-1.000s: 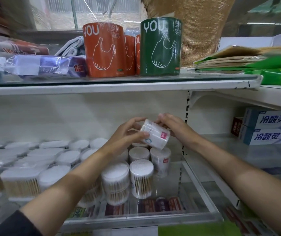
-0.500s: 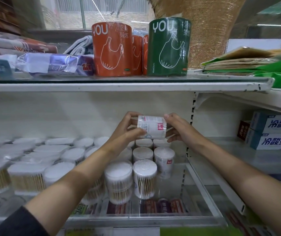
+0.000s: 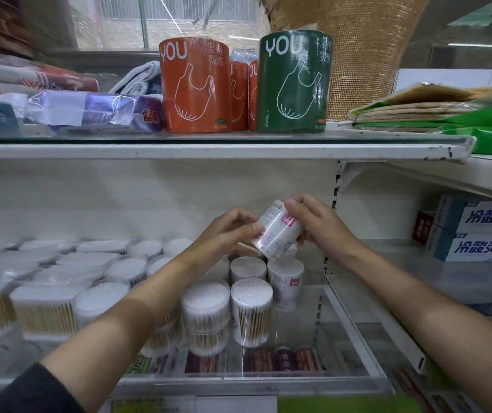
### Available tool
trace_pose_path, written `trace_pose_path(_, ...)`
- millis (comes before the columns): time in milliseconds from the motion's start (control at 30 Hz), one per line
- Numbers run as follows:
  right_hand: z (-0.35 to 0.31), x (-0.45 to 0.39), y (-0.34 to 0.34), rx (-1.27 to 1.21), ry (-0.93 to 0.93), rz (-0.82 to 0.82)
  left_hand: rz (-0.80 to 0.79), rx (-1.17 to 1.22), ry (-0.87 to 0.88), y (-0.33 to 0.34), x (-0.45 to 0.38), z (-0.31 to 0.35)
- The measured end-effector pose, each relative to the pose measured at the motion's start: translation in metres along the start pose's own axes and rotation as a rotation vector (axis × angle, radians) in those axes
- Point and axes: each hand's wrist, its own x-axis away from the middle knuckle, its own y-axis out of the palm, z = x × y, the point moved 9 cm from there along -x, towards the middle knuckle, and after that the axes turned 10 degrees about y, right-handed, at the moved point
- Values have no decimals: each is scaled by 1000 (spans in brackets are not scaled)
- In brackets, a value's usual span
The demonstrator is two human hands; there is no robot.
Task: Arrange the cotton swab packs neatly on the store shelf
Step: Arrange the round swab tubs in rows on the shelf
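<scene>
Cotton swab pack (image 3: 277, 231), above glass shelf (image 3: 340, 350), white backing

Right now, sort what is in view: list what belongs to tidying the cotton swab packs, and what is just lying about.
Part of the job:
- held cotton swab pack, tilted, gripped by left hand and right hand
- standing swab packs on the glass shelf

Just lying about:
- orange bag roll
- green bag roll
- toothpaste boxes
- purple wrapped packs

The one camera on my head looks forward and slightly down, close in on the glass shelf (image 3: 268, 380), my forearms reaching in from the bottom edge.
</scene>
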Motion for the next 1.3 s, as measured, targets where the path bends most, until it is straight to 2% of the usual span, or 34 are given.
trace_pose_path(133,-4,3,6,-11,-18,-28,-24,-41,2,3,3,2)
trace_pose_path(600,2,0,5,-64,19,-67,55,-64,17,0,3,7)
trace_pose_path(1300,3,3,7,-1,35,-50,38,-81,26,1,2,7)
